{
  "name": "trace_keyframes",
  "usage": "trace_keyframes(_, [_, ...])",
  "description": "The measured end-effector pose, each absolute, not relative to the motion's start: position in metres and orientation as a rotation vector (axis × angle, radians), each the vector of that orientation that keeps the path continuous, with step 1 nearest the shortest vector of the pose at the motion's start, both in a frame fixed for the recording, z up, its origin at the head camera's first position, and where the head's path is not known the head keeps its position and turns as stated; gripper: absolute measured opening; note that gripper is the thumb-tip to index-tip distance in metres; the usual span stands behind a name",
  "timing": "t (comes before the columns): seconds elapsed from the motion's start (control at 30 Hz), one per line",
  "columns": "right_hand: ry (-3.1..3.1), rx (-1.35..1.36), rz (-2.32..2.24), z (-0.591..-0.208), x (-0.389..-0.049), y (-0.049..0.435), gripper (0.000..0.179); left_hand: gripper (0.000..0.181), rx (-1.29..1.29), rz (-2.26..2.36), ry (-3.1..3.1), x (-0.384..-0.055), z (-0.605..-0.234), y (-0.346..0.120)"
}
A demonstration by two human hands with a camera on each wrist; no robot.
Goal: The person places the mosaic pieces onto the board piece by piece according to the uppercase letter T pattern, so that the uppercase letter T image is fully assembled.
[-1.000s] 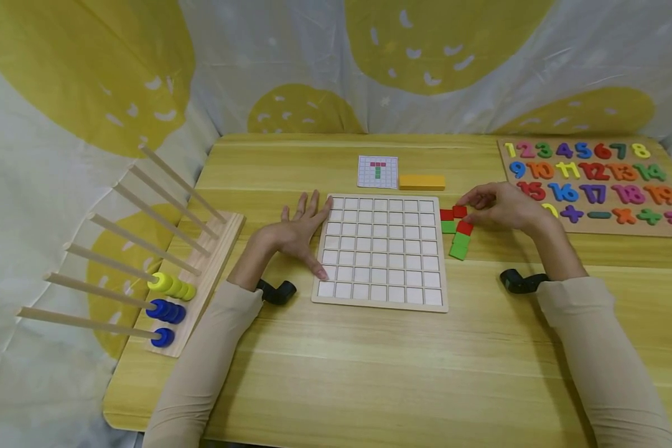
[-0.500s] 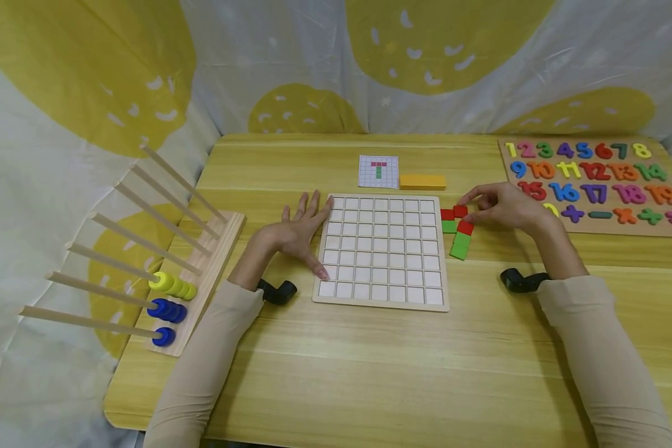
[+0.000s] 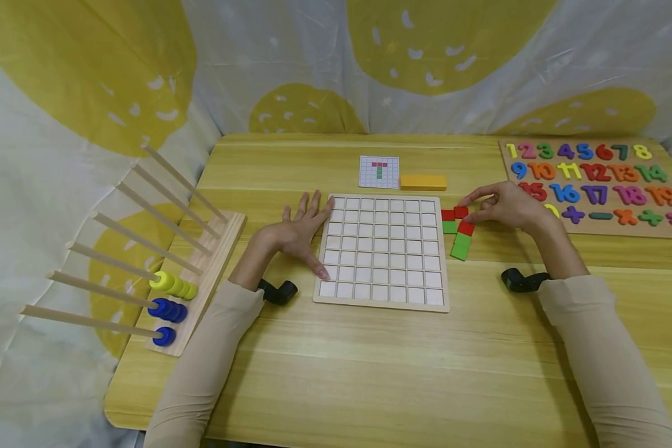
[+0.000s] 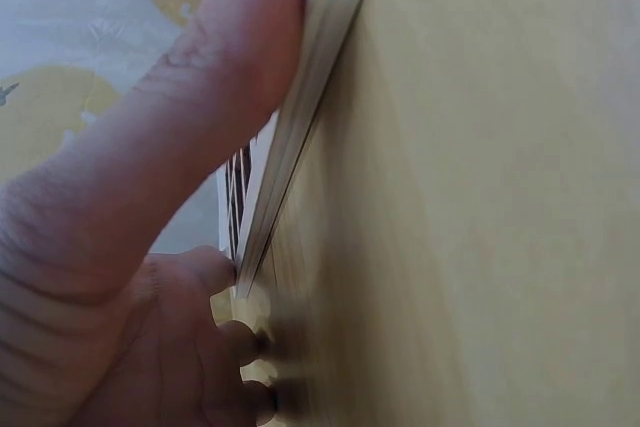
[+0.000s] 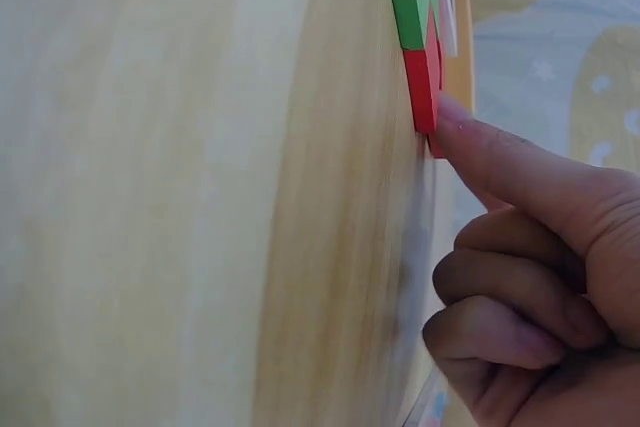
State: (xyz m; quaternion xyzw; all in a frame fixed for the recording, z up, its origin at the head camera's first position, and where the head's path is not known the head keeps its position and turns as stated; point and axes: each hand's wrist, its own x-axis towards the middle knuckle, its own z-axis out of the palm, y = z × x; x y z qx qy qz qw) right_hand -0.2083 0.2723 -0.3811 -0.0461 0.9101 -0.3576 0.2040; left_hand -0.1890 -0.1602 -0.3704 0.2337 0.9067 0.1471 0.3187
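Observation:
My left hand lies spread at the left edge of a wooden grid board. Its thumb rests on the lower left corner and its index fingertip touches the upper left corner. In the left wrist view, the thumb lies along the board's edge. Beyond the board's right side, my right hand pinches a red square tile between thumb and index finger, the other fingers curled. Its thumb also meets a second red tile. Green tiles adjoin that one; another red and green pair sits against the board.
Behind the board lie a pattern card with a red and green T and an orange bar. A number board occupies the back right. On the left stands a pegged bead rack with long upright rods.
The lower green tiles have closed up into a straighter column below the second red tile. Both hands stay almost in place.

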Motion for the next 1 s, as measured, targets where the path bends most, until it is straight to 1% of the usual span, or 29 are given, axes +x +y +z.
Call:
trace_keyframes(0.3, [2.564, -0.086, -0.993, -0.377, -0.206, 0.271, 0.042, 0.157, 0.619, 0.396, 2.382, -0.190, -0.372, -0.161])
trace_keyframes(0.57, [2.619, -0.052, -0.998, -0.370, -0.204, 0.266, 0.049, 0.158, 0.623, 0.392, 2.379, -0.190, -0.371, -0.162])
trace_keyframes(0.73, [2.608, -0.058, -1.072, -0.365, -0.200, 0.248, 0.047, 0.158, 0.625, 0.391, 2.378, -0.190, -0.371, -0.161])
trace_keyframes(1.0, [2.512, -0.106, -1.174, -0.362, -0.196, 0.203, 0.043, 0.158, 0.615, 0.391, 2.376, -0.190, -0.370, -0.162])
